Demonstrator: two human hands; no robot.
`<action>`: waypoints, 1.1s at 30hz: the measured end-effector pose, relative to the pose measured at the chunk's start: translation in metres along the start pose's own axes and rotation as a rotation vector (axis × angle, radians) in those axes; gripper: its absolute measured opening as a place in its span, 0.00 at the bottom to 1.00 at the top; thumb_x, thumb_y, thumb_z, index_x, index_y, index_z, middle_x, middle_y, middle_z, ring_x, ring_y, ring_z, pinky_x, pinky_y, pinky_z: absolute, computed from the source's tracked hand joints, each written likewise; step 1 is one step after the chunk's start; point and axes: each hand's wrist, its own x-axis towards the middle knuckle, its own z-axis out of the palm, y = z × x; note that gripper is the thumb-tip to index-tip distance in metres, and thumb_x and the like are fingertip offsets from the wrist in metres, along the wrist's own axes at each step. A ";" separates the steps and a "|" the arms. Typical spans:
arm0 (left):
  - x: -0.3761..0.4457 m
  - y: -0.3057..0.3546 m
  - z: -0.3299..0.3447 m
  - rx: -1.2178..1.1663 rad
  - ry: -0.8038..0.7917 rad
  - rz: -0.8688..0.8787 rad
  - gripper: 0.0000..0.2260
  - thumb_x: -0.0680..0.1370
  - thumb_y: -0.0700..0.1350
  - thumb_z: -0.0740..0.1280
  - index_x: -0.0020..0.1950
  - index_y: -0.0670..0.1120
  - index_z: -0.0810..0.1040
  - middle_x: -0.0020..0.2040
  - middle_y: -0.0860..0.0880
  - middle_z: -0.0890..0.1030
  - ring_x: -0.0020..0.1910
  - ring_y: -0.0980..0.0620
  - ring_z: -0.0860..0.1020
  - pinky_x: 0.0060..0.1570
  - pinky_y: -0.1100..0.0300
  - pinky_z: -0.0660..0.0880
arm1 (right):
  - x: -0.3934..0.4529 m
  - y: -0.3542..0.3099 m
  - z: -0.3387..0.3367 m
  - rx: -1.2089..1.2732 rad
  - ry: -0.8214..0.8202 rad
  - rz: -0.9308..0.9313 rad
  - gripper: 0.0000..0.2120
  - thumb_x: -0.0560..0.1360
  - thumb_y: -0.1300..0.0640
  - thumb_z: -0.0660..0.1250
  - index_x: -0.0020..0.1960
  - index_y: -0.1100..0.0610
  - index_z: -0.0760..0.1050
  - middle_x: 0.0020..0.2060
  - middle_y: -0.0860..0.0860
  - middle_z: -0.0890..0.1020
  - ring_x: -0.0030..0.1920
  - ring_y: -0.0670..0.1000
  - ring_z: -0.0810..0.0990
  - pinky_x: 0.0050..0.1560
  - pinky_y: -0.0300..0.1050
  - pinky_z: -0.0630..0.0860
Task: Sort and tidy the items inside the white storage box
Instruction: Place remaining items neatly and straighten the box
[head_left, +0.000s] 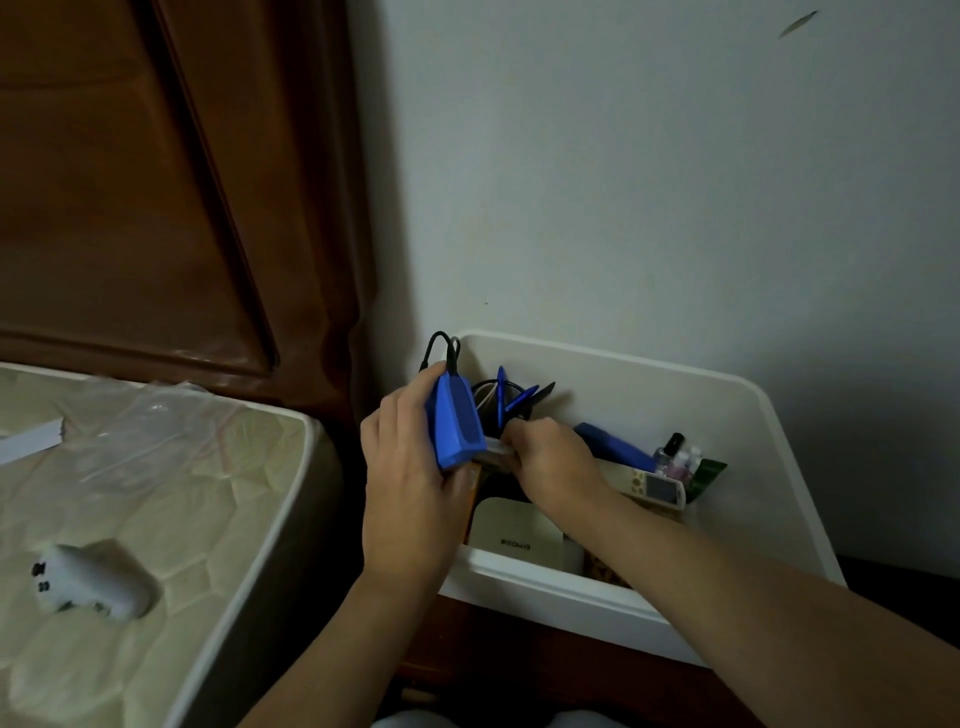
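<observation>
White box (769, 467) sits against the wall, bed (156, 493) close on its left, a narrow dark gap between; right half of box floor bare. Left hand (410, 483) grips a blue block (457, 426) with black cable (441, 348) over the box's left rim; right hand (550, 457) reaches inside, fingers curled on something small, unclear what. Inside: blue pens (511, 397), remote (657, 488), small bottles (678, 454), cream card (514, 535).

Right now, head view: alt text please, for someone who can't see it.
A person's left hand grips a blue block-shaped device with a black cable, while the right hand reaches into a white storage box of small items. A mattress lies to the left.
</observation>
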 end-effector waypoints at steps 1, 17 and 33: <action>0.000 0.000 0.000 -0.009 0.003 -0.004 0.37 0.74 0.38 0.75 0.77 0.56 0.63 0.64 0.58 0.70 0.61 0.55 0.69 0.57 0.67 0.69 | 0.002 -0.001 0.001 -0.001 -0.015 0.012 0.05 0.83 0.56 0.64 0.55 0.53 0.77 0.48 0.54 0.82 0.48 0.55 0.81 0.46 0.48 0.78; 0.001 -0.001 0.000 -0.058 0.021 -0.027 0.37 0.73 0.39 0.74 0.77 0.58 0.63 0.64 0.60 0.70 0.61 0.53 0.71 0.59 0.62 0.72 | 0.023 -0.021 0.010 0.322 -0.160 0.423 0.16 0.82 0.44 0.58 0.51 0.54 0.78 0.39 0.52 0.82 0.36 0.48 0.80 0.30 0.42 0.68; 0.005 0.029 -0.037 -0.209 0.048 0.045 0.35 0.75 0.39 0.70 0.74 0.67 0.63 0.63 0.69 0.68 0.60 0.58 0.71 0.57 0.64 0.69 | -0.058 0.049 -0.082 0.144 0.310 -0.037 0.06 0.81 0.47 0.67 0.48 0.46 0.81 0.32 0.43 0.82 0.29 0.42 0.80 0.37 0.50 0.83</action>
